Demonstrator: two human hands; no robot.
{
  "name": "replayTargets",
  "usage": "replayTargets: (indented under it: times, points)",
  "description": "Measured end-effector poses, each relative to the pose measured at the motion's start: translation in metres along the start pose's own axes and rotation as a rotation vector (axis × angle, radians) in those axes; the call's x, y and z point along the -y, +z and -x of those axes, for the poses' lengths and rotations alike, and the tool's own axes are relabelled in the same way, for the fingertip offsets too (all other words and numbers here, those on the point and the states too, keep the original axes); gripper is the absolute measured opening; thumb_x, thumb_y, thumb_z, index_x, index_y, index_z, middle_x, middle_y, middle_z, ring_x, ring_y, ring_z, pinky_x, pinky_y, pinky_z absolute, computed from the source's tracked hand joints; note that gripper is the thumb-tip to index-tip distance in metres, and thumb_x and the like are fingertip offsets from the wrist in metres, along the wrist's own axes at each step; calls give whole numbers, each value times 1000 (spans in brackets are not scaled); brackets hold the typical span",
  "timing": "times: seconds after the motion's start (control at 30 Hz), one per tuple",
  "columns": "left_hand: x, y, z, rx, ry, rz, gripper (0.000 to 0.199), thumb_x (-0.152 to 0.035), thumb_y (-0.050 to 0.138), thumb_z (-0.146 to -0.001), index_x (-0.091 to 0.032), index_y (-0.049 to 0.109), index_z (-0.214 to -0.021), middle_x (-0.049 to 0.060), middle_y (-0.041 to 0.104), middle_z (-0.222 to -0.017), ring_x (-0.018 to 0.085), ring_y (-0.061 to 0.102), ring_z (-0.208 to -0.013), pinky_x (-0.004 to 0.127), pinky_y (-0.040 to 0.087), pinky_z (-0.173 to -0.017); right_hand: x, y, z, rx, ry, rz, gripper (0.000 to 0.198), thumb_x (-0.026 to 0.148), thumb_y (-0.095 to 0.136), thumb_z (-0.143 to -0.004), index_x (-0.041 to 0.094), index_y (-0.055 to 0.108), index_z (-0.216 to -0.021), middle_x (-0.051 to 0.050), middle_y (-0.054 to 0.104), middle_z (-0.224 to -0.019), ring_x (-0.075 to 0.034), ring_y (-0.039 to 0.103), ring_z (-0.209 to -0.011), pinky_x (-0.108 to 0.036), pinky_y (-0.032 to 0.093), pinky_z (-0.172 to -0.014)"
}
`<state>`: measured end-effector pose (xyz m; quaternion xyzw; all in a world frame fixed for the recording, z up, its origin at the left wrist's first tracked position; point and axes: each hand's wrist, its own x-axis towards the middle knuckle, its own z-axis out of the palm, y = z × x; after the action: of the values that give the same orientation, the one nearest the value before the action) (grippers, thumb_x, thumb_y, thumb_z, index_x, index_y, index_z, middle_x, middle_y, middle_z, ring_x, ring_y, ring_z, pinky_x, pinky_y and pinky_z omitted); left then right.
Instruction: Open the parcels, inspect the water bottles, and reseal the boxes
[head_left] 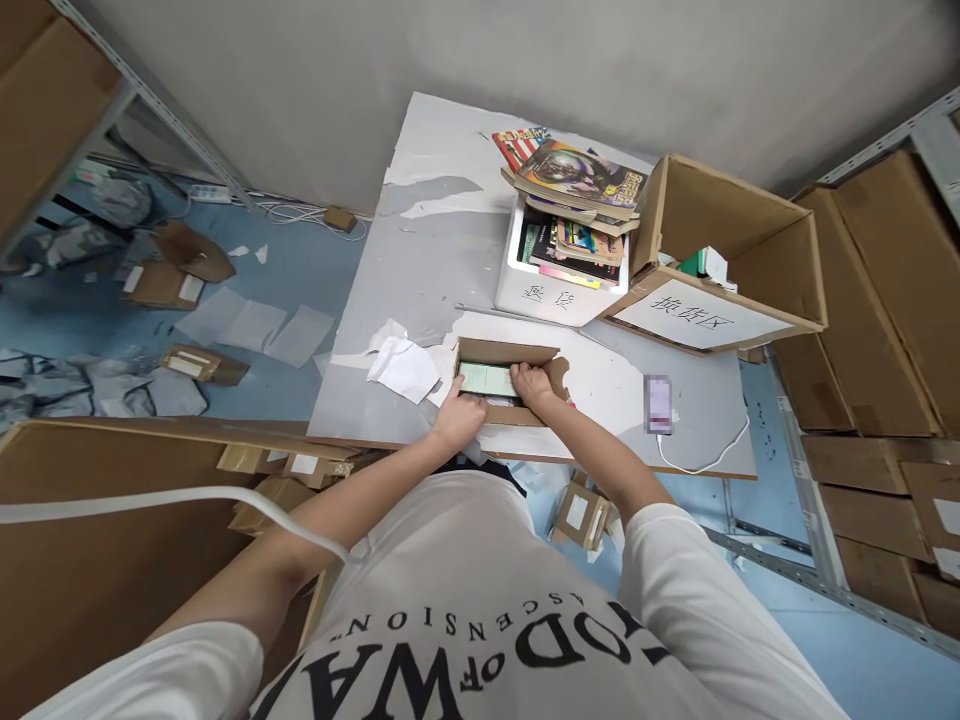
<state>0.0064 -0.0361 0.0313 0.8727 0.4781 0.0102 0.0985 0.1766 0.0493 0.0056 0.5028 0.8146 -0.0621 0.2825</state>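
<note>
A small open cardboard box point(510, 352) lies near the front edge of the table. Inside it is a pale green pack point(484, 379) with faint print, its exact kind unclear. My left hand point(460, 415) is closed on the box's near left corner, thumb beside the pack's left end. With its fingers curled down inside the box, my right hand point(532, 383) grips the right end of the pack. The fingertips of the right hand are hidden. Crumpled white paper point(405, 368) lies to the left of the box.
A white bin point(561, 300) piled with books or comics stands at the back. Beside it is a large open carton point(750, 215) with a handwritten label. A phone point(659, 404) on a cable lies at right. Boxes and packaging litter the floor.
</note>
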Motion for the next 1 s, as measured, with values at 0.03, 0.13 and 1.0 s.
replayTargets:
  times: [0.03,0.13,1.0]
  points:
    - [0,2,1,-2,-17,-7,23,-7,47,-82,-11,67,-91,11,68,-74,22,64,-72,53,12,-110,-3,-2,2,-9,-24,-7,35,10,50,-84,6,47,-119,-26,57,-115,-28,62,-102,-42,47,-86]
    - [3,6,4,-25,-52,12,26,-5,45,-81,-12,69,-89,11,67,-72,22,63,-67,57,6,-110,-18,-14,15,-50,-100,-24,54,15,66,-70,9,46,-120,-21,58,-115,-30,58,-105,-41,43,-90]
    - [12,32,-27,-164,-172,50,42,-8,31,-86,-9,61,-115,17,62,-93,28,57,-94,48,23,-108,-40,-69,41,-745,-348,-616,50,42,62,-82,20,54,-126,-18,39,-138,-34,37,-129,-54,35,-104]
